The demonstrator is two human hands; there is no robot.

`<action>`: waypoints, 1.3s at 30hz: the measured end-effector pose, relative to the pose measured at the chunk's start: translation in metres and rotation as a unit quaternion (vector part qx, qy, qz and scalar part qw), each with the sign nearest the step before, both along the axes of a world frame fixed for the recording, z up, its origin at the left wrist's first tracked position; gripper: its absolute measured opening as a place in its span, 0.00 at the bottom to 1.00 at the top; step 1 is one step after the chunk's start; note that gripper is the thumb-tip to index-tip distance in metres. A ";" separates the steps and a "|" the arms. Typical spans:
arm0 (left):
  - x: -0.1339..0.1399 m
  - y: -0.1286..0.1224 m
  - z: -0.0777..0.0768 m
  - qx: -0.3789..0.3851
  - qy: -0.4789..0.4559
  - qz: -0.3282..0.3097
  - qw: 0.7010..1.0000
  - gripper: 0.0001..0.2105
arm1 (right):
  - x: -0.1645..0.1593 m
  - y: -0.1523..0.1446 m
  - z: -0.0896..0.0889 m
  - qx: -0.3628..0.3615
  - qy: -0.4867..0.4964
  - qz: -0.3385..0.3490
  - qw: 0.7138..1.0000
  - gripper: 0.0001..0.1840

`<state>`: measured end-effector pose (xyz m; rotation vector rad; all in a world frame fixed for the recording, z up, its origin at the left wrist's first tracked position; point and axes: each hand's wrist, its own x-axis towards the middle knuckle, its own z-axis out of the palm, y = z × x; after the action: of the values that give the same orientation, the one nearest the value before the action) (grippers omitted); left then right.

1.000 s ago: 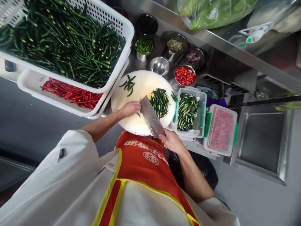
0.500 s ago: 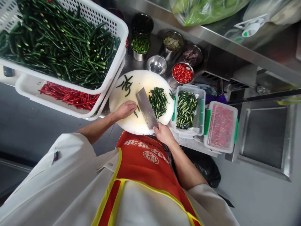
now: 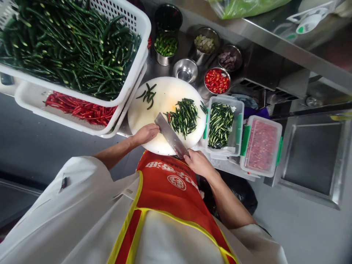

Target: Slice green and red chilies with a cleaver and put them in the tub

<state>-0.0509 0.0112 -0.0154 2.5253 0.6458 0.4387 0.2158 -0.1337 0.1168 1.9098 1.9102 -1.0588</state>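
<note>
A wide-bladed cleaver (image 3: 172, 135) slants across the near half of the round white cutting board (image 3: 140, 119); my right hand (image 3: 200, 162) is closed around its handle. The far end of the blade meets the fingertips of my left hand (image 3: 146, 134), which is closed at the board's near left edge. Green chili pepper under those fingers is almost fully hidden. Sliced green chilies (image 3: 183, 119) form a pile right of the blade, with an orange-red bit beside them. Several whole green chilies (image 3: 148, 96) lie at the board's far left.
A white basket (image 3: 134, 20) of green chilies rests over another holding red chilies (image 3: 82, 110) on the left. Right of the board stand a tub of cut chilies (image 3: 220, 126) and a lidded tub (image 3: 261, 145). Behind are metal bowls, one with red pepper pieces (image 3: 216, 81).
The cleaver has turned flatter and its far end has come left and down to my left fingers. Chilies seen beside that hand are now covered. The view has shifted slightly.
</note>
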 end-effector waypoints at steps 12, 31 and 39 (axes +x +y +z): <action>0.003 -0.006 -0.002 0.030 0.009 0.021 0.999 0.13 | -0.005 0.032 -0.020 0.008 0.010 0.027 1.000 0.13; 0.027 0.092 0.028 -0.047 0.144 0.365 0.919 0.08 | -0.004 -0.022 -0.033 0.012 0.137 -0.145 0.980 0.12; 0.020 0.056 0.036 -0.043 0.131 0.153 0.979 0.11 | -0.004 -0.013 -0.024 0.028 0.113 -0.202 0.972 0.11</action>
<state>-0.0311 0.0673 0.0208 2.4283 1.1371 0.1745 0.2119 -0.1470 0.0925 2.3676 1.7106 -1.4021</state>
